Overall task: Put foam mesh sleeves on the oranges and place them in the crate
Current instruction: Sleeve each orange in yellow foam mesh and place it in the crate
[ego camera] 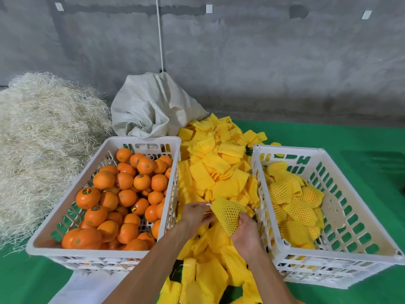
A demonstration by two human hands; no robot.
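There is a single view, from a wide-angle camera worn on the person's head. It looks forward and steeply down from close above the work area, so both forearms enter from the bottom edge and the left hand (195, 216) and right hand (245, 234) meet just below the frame's centre. The white crate of oranges (105, 252) fills the lower left, the white crate of sleeved fruit (341, 258) the lower right. The view faces a grey concrete wall (241, 51) that takes the whole upper half. Straight edges bow toward the frame's sides. No second view shares the scene.
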